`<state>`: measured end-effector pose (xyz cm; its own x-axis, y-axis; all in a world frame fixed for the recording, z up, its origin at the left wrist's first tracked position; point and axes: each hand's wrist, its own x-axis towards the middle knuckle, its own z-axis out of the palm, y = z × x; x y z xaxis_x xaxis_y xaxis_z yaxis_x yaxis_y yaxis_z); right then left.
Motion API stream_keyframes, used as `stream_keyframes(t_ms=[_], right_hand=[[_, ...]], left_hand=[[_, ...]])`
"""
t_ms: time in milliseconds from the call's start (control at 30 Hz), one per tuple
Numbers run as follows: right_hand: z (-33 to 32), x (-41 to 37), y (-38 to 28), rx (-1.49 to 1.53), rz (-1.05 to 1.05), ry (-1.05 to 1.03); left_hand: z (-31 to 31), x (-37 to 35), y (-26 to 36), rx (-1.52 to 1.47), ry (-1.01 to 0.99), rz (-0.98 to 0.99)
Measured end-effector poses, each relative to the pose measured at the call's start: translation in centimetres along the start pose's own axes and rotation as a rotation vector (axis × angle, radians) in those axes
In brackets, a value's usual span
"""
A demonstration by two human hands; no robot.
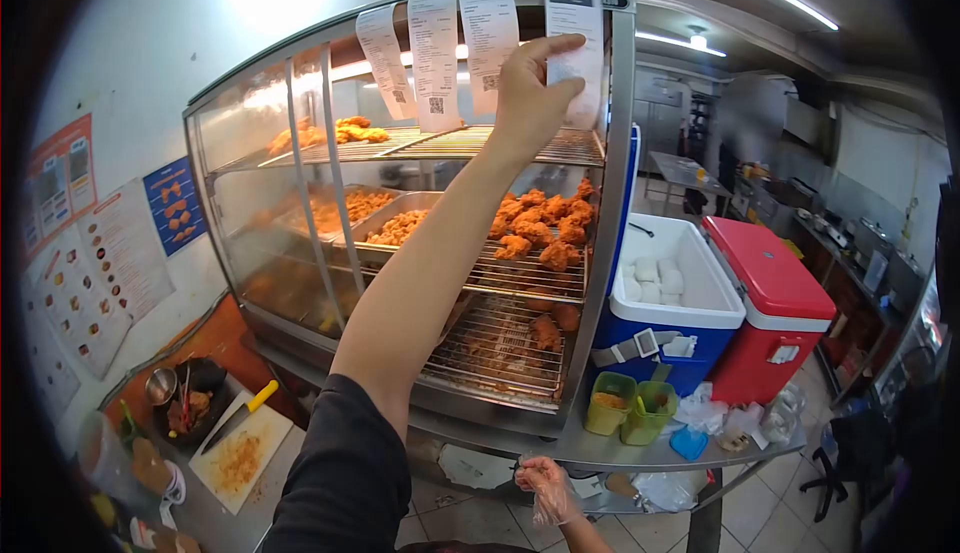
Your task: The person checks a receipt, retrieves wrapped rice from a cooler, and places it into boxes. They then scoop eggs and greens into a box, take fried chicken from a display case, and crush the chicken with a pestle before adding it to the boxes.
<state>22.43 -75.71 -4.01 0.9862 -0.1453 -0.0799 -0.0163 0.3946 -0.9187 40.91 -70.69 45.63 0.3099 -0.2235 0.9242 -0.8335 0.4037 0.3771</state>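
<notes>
My left hand (535, 93) is raised to the top of a glass food warmer (622, 153). Its thumb and index finger are spread in front of the rightmost paper receipt (575, 18), overlapping it. More receipts (433, 53) hang in a row to the left. Low in front of me, my right hand (548, 488) wears a clear plastic glove, its fingers curled together; I cannot tell what they hold. Behind my left forearm, fried chicken pieces (540, 223) lie on a wire rack, with trays of smaller fried pieces (400, 225) beside them.
Right of the warmer stand an open blue cooler (650, 338) with white bundles inside and a red cooler (770, 298). Green containers (650, 413) sit near the counter edge. At lower left, a yellow-handled knife (240, 416) lies on a cutting board (255, 463).
</notes>
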Motion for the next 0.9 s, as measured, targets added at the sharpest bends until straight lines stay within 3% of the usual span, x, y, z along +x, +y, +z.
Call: stream_keyframes(t_ms=[33,100,167,267,367,433,467,500,600,667,700,733,800,867,900], right_hand=[[0.0,0.3,0.3,0.019,0.018,-0.030],[0.0,0.7,0.9,0.049,0.038,-0.088],[0.3,0.8,1.0,0.072,0.067,-0.141],[1.9,0.6,-0.3,-0.042,0.123,-0.182],[3.0,1.0,-1.1,-0.032,0.033,-0.210],[3.0,0.8,-2.2,-0.392,-0.048,-0.202],[4.5,-0.5,-5.5,-0.424,-0.179,-0.187],[4.8,-0.6,-6.2,-0.441,-0.347,-0.080],[2.7,-1.4,-11.3,-0.632,-0.824,0.315],[-3.1,-1.8,-17.7,-0.994,-1.112,0.664],[-7.8,-1.2,-19.4,-0.975,-1.083,0.854],[-8.6,-2.6,-25.1,-0.931,-0.963,0.975],[-14.1,-1.4,-32.1,-1.307,-1.113,1.200],[-20.4,1.5,-36.9,-1.776,-0.942,1.163],[-24.6,4.0,-37.8,-1.779,-0.944,1.155]], left_hand=[[0.0,-1.2,0.4,-0.124,-0.036,0.024],[-0.6,-3.7,0.6,-0.008,-0.048,0.056],[-1.1,-7.1,1.9,-0.096,-0.074,0.083],[-2.8,-11.1,2.7,-0.040,-0.071,0.001],[-5.1,-14.9,2.2,0.198,-0.067,0.035],[-6.5,-17.9,2.4,0.356,-0.064,-0.030],[-7.1,-19.6,3.0,0.443,-0.065,-0.055],[-7.6,-21.4,3.5,0.519,-0.066,-0.071],[-8.2,-27.2,3.4,0.370,-0.086,-0.157],[-6.8,-30.4,3.1,0.254,-0.089,-0.310],[-6.1,-31.6,2.9,0.164,-0.076,-0.436],[-5.1,-32.4,2.7,0.148,-0.101,-0.444],[-2.8,-33.3,2.4,0.041,-0.058,-0.591],[0.5,-32.8,2.0,0.027,-0.096,-0.577],[2.1,-32.6,1.5,0.023,-0.118,-0.551]])
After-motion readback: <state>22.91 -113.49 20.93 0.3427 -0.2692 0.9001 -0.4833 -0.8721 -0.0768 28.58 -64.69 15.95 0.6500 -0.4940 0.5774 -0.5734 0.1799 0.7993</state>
